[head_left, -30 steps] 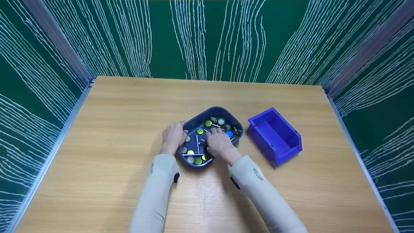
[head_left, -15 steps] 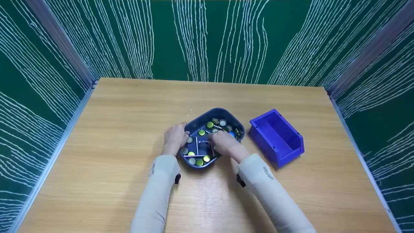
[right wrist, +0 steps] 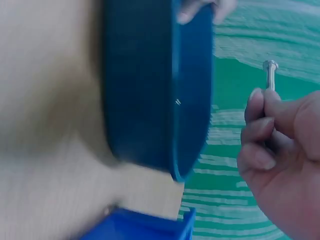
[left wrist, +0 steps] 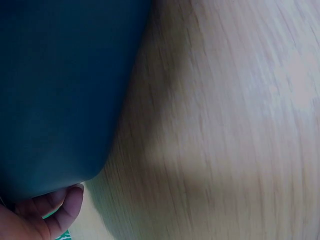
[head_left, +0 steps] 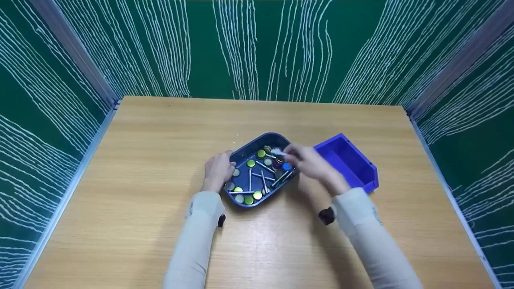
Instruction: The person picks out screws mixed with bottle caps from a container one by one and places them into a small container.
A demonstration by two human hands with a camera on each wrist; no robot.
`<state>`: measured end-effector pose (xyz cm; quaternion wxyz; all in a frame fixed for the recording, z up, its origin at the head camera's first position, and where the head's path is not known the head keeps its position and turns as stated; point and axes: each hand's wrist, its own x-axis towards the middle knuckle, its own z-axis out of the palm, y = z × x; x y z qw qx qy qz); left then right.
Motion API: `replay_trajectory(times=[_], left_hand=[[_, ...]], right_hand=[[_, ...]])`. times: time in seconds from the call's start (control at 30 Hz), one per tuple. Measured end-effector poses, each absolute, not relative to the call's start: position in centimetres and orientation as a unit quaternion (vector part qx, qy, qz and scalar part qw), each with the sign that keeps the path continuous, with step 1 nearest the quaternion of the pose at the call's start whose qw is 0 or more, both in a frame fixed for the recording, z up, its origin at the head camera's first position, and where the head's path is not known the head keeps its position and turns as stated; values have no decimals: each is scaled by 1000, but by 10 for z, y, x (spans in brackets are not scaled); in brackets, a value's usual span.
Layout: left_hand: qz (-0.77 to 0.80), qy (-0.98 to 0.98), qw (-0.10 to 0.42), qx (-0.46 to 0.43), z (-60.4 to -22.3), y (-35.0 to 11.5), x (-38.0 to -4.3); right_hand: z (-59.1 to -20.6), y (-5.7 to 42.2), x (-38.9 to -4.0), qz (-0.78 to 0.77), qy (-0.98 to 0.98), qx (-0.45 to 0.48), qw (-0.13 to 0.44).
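One bolt [right wrist: 270, 75]: was pinched by the right hand [head_left: 315, 162], fingers curled, above the dark blue tray [head_left: 243, 154].
Left hand [head_left: 219, 168]: gripped the tray's left rim, fingers bent.
Purple bin [head_left: 363, 161]: stood right of the tray.

A pale wood-grained worktop [head_left: 172, 136], with light shining off its near part. Directly behind the worktop stands a dark green back panel [head_left: 200, 48] streaked with wavy white lines; similarly streaked panels flank it, a left panel [head_left: 36, 104] and a right panel [head_left: 482, 140]. Greyish posts, one left post [head_left: 73, 52] and one right post [head_left: 457, 62], rise from its back corners. Tiny pale specks [head_left: 237, 135], possibly crumbs, lie on it.
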<state>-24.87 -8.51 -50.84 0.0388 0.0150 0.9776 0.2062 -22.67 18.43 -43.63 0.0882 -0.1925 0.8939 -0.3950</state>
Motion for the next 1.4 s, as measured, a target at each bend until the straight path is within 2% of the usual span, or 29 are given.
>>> replay_trajectory(times=[0.23, 0.37, 0.57, 0.9, 1.4], left_hand=[[195, 980, 44, 13, -507, -83, -250], [193, 980, 52, 10, -506, -83, -252], [192, 980, 58, 6, -505, -83, -253], [194, 979, 56, 5, -507, -85, -252], [199, 979, 39, 6, -510, -84, -251]], right_hand=[[-427, 226, -230, -559, 815, -99, 119], [-425, 245, -231, -581, 800, -73, 127], [-429, 269, -233, -566, 812, -55, 135], [-452, 302, -232, -491, 864, -40, 108], [-490, 313, -232, -355, 930, -25, 88]])
